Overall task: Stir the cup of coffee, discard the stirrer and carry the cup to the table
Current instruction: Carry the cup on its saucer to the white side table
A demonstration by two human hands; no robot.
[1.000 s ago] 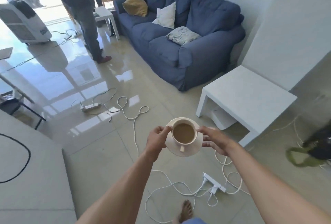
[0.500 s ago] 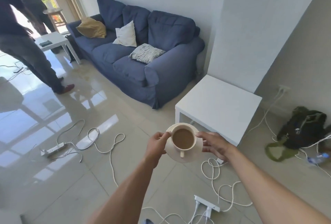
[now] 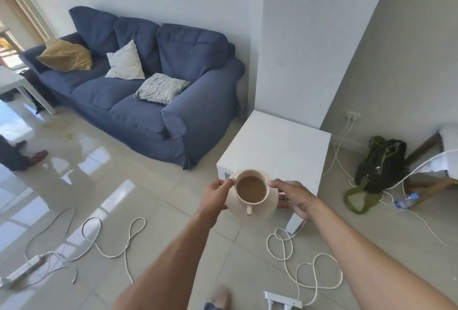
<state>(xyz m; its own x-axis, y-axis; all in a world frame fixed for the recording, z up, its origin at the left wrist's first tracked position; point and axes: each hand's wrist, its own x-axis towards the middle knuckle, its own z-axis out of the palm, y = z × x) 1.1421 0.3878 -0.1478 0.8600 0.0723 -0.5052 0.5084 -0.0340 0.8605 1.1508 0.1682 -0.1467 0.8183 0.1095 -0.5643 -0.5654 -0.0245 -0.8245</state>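
A cream cup [image 3: 251, 188] full of milky coffee stands on a cream saucer [image 3: 267, 208], its handle pointing toward me. My left hand [image 3: 215, 195] grips the saucer's left rim and my right hand [image 3: 293, 198] grips its right rim. Both hold it level in the air, just in front of the near corner of a low white side table [image 3: 277, 146]. No stirrer is in view.
A blue sofa [image 3: 138, 86] with cushions stands left of the table, against a white pillar [image 3: 304, 44]. White cables [image 3: 292, 257] and power strips [image 3: 282, 302] loop over the tiled floor. A dark bag [image 3: 380, 164] lies at right. A person's shoe [image 3: 37, 156] shows at far left.
The view has swung right and closer to the white table. The cup and saucer stay in both hands, now near the table's corner. The standing person has slid almost out of view.
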